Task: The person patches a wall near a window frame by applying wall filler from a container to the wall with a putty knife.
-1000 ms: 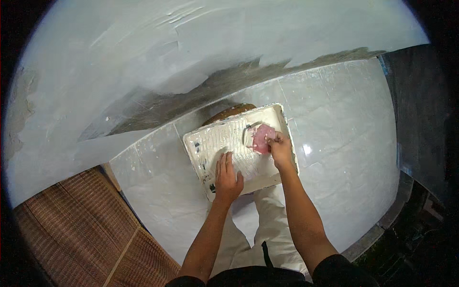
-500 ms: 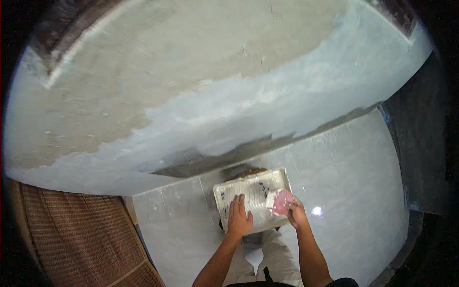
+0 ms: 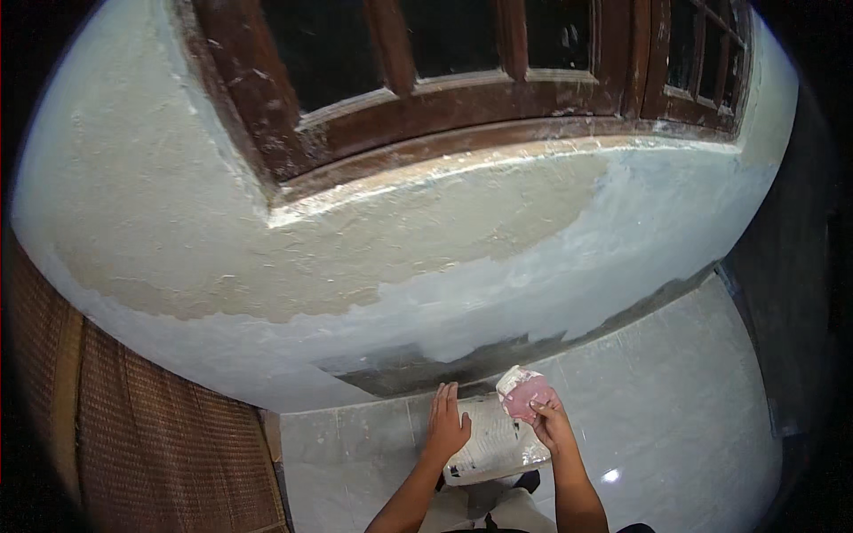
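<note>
A pink flat putty spreader (image 3: 531, 397) with white paste along its edge is pinched in my right hand (image 3: 556, 428), thumb lying over its face. It is above the right part of a whitish, paste-smeared paint tray (image 3: 490, 441) with dark marks. My left hand (image 3: 447, 433) hovers over or rests on the tray's left side, fingers stretched out and holding nothing; I cannot tell whether it touches. Beyond the tray stands a wall (image 3: 498, 284) coated pale blue-white low down, with rougher beige above and a dark bare patch at the base.
A brown wooden window frame (image 3: 355, 147) with dark panes is set in the wall above. Brown woven panels (image 3: 169, 435) stand at the left. Grey shiny floor (image 3: 675, 400) spreads to the right, beside a dark area (image 3: 813, 293).
The view has tilted up, bringing the window frame into sight. My right hand has raised the spreader from within the tray toward its far edge. My left hand stays open at the tray's left.
</note>
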### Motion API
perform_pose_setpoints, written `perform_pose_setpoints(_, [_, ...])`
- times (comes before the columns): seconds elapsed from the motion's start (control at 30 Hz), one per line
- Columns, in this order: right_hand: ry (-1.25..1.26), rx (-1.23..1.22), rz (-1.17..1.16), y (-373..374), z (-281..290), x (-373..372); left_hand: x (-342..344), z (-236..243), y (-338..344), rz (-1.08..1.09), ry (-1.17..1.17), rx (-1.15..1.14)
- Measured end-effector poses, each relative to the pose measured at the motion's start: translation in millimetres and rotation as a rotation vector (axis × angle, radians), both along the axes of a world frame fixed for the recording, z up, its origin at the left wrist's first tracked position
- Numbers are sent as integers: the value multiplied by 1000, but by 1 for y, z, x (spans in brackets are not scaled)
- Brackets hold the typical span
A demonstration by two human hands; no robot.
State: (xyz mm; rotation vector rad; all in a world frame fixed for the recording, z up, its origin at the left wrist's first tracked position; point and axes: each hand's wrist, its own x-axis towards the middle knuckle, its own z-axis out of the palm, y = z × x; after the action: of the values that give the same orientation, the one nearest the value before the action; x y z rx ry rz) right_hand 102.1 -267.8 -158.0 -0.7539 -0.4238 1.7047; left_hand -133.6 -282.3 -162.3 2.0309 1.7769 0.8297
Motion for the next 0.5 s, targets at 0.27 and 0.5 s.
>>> perform_pose_setpoints(0.27, [53, 126, 38, 19, 58, -51, -41, 49, 13, 19, -11, 159])
perform_pose_setpoints(0.5, [-429, 373, -14, 34, 90, -111, -92, 84, 32, -20, 28, 270])
